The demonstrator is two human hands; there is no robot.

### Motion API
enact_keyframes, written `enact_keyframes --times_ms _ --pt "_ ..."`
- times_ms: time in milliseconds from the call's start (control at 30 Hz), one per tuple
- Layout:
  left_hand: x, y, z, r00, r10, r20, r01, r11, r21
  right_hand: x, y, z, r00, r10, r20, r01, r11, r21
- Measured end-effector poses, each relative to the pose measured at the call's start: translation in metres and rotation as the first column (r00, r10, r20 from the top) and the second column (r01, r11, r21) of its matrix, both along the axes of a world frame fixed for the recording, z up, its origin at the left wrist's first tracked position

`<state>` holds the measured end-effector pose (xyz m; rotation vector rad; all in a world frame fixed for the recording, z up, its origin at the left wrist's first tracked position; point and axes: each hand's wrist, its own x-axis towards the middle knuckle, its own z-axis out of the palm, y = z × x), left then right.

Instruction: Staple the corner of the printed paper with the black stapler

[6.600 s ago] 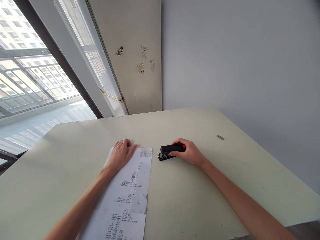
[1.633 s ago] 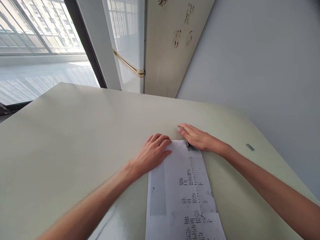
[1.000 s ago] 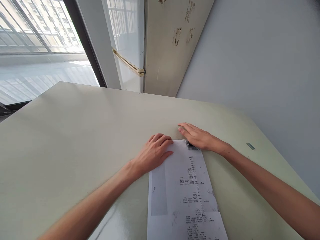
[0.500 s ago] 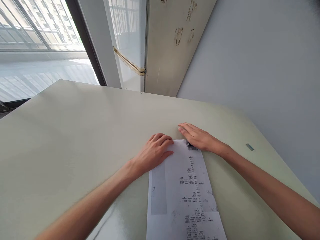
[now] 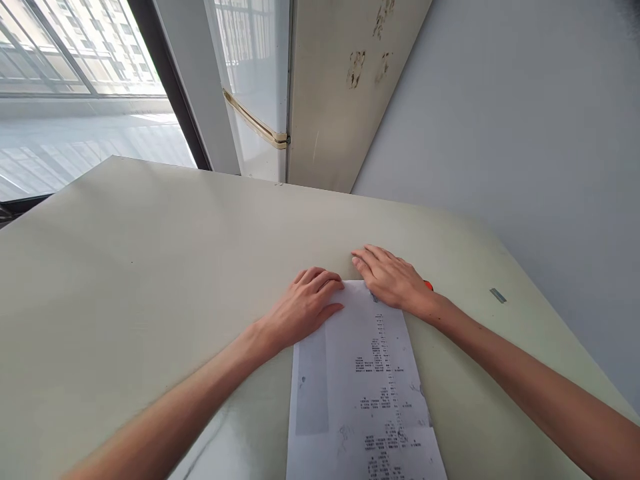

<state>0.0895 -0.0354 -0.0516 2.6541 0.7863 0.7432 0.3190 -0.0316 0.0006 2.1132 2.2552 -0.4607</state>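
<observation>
A long printed sheet of paper [image 5: 350, 393] lies on the table, its text turned away from upright and a grey block along its left side. Across its upper left edge rests my left hand [image 5: 310, 307], palm down, fingers slightly bent, thumb apart from them. My right hand [image 5: 387, 277] lies flat over the paper's upper right corner with its fingers stretched out, covering most of the dark print there. Behind the right wrist peeks a small red thing [image 5: 429, 285]; the rest of it is hidden, so I cannot tell its kind.
The pale table [image 5: 175, 267] reaches to the wall [image 5: 525, 120] on the right. A small grey strip [image 5: 498, 295] lies near its right side. Past the far edge stands a fridge [image 5: 320, 100] with a cream handle [image 5: 255, 123]. A window [image 5: 85, 87] is at the left.
My right hand has slid slightly left and down over the paper's corner, covering the dark print. The red thing now shows behind the wrist. My left hand stays on the paper.
</observation>
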Motion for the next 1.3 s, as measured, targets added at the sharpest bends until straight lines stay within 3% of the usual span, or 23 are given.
enact_keyframes --times_ms 233,400,500,600,700,800,933,1067,1167,1300 --pt "-0.003 -0.001 0.002 1.000 0.005 -0.008 -0.006 1.000 -0.024 -0.011 -0.005 -0.009 0.984 0.012 0.175 -0.038 0.989 0.141" --pt "-0.003 -0.003 0.005 1.000 0.008 -0.015 -0.008 1.000 -0.026 -0.016 -0.004 -0.016 0.974 0.003 0.227 -0.036 0.989 0.140" --pt "-0.004 -0.003 0.005 1.000 0.017 -0.001 -0.017 0.999 -0.029 -0.015 -0.003 -0.010 0.990 -0.003 0.142 -0.014 0.992 0.123" --pt "-0.005 -0.003 0.004 1.000 0.025 0.008 -0.025 0.999 -0.034 -0.009 -0.004 0.000 0.997 -0.057 -0.047 0.061 0.993 0.104" --pt "-0.006 -0.002 0.004 1.000 0.017 0.007 -0.017 0.999 -0.047 0.004 -0.007 0.005 0.953 -0.115 -0.281 0.158 0.978 0.137" --pt "-0.006 0.000 0.006 1.000 0.011 0.006 -0.011 0.998 -0.061 0.016 -0.014 0.004 0.901 -0.091 -0.424 0.206 0.950 0.235" --pt "-0.007 0.003 0.008 1.000 0.003 -0.009 -0.004 0.995 -0.102 0.028 -0.030 -0.004 0.867 -0.023 -0.497 0.227 0.907 0.354" --pt "-0.009 0.006 0.009 1.000 -0.015 -0.004 0.015 0.988 -0.154 0.043 -0.045 -0.013 0.837 -0.069 -0.542 0.315 0.872 0.375" --pt "-0.009 0.007 0.010 1.000 -0.021 0.004 0.021 0.982 -0.190 0.060 -0.053 -0.022 0.816 -0.089 -0.571 0.339 0.874 0.349" --pt "-0.010 0.009 0.014 0.999 -0.043 0.013 0.045 0.972 -0.232 0.081 -0.060 -0.034 0.803 -0.057 -0.593 0.281 0.914 0.293"
